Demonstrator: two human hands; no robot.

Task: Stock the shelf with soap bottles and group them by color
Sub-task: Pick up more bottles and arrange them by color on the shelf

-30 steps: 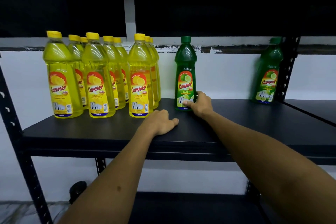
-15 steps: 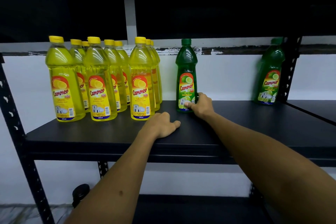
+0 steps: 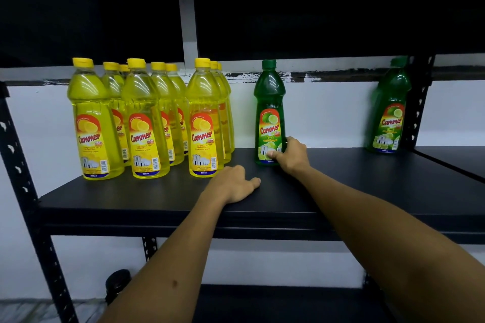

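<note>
A white wall [image 3: 328, 113] is seen behind black metal shelving, whose perforated upright [image 3: 23, 170] stands at the left. Above, the space is taken up by dark panels [image 3: 315, 8] and a pale vertical strip [image 3: 189, 34]. What may be a dark container [image 3: 117, 284] is glimpsed low down.

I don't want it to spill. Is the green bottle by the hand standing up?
Upright: the green bottle stands on the shelf, cap on top.
</note>
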